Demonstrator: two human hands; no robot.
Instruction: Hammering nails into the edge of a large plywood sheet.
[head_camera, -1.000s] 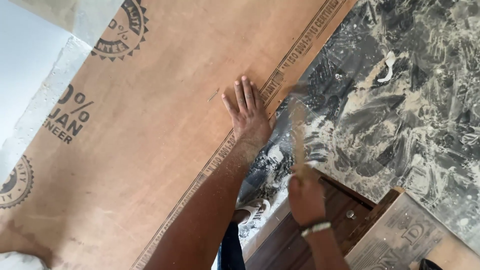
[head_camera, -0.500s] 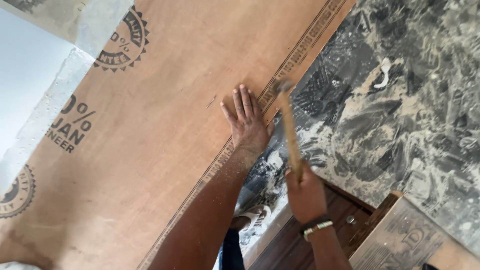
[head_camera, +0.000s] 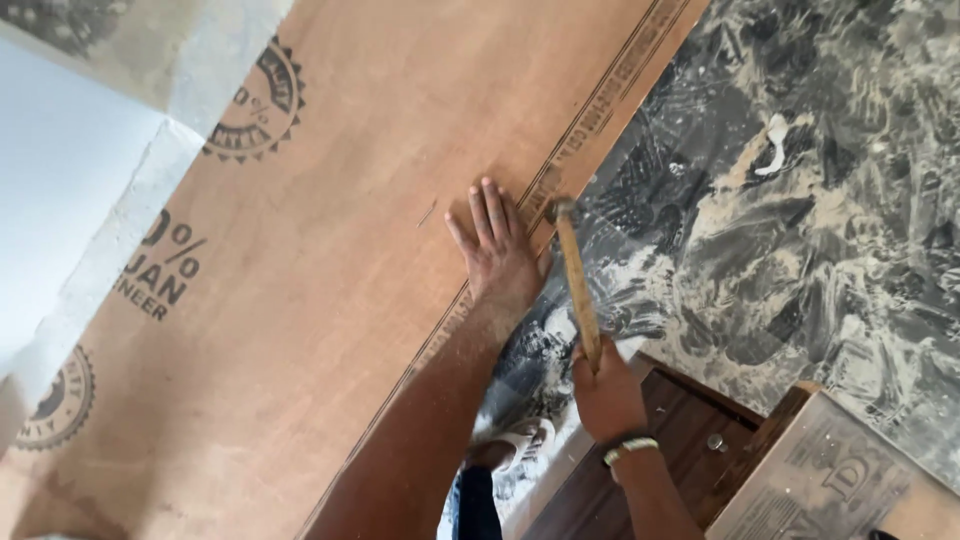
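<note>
A person's left hand (head_camera: 497, 255) lies flat on a large brown plywood sheet (head_camera: 330, 270), its fingers (head_camera: 490, 205) pressed close together and stretched toward the sheet's printed edge. The right hand (head_camera: 605, 395), a pale band at the wrist, wraps its fingers around the wooden handle of a hammer (head_camera: 575, 280), whose metal head sits at the sheet's edge, just beside the left fingertips. Beyond the edge spreads a dark, dust-streaked marble floor (head_camera: 800, 220); a sandalled foot (head_camera: 515, 445) shows below the arms, with dark wooden furniture (head_camera: 690, 440) and a patterned board (head_camera: 820, 480) near the right wrist. With the hammer head so near the bracing hand, a glancing blow would likely catch a finger. A strike at the rim could also splinter the veneer. Loose dust underfoot may let the foot slide mid-swing.
</note>
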